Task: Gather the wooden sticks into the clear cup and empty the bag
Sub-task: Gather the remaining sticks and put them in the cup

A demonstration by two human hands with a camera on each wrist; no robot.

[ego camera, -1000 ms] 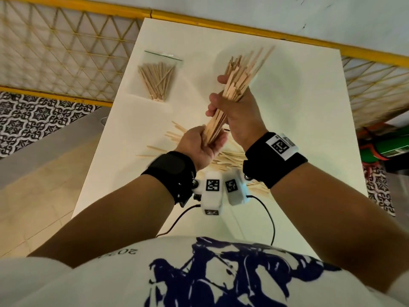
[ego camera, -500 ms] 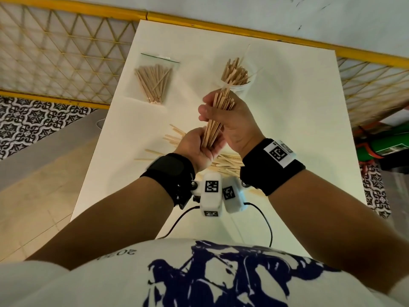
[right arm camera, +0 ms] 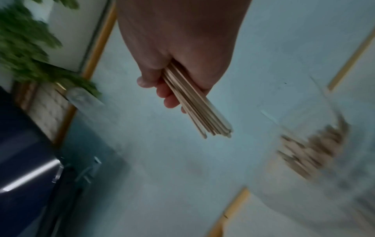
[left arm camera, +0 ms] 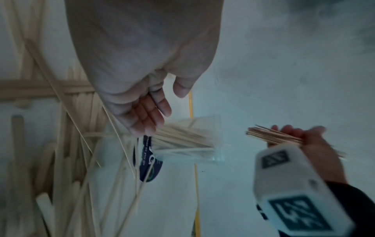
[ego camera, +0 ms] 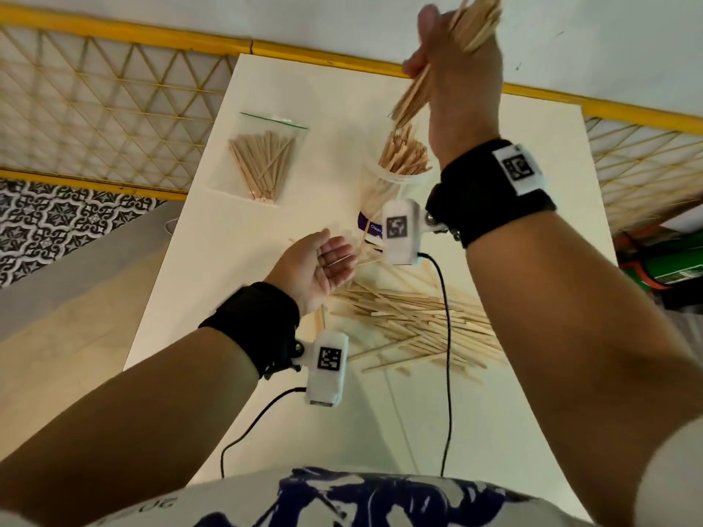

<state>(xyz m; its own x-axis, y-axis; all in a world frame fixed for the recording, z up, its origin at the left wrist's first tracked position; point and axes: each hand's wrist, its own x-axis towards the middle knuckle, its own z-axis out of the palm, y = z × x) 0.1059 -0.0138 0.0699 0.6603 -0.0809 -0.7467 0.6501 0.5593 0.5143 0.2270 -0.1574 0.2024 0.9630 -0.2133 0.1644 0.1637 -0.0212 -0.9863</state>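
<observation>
Wooden sticks (ego camera: 449, 43) | gripped mid-length in right hand (ego camera: 456, 89), upper right, above clear cup (ego camera: 395, 184) | left hand (ego camera: 315, 268) empty, fingers relaxed | judged light, stiff, slippery

Right hand (right arm camera: 178, 48) gripping a bundle of wooden sticks (right arm camera: 201, 112) with fingers (right arm camera: 168, 97) curling round them, stick ends pointing down to the right, blurred clear cup (right arm camera: 316, 154) holding more sticks sitting lower right on the pale surface (right arm camera: 162, 160), green leaves (right arm camera: 24, 48) blurring at upper left
</observation>
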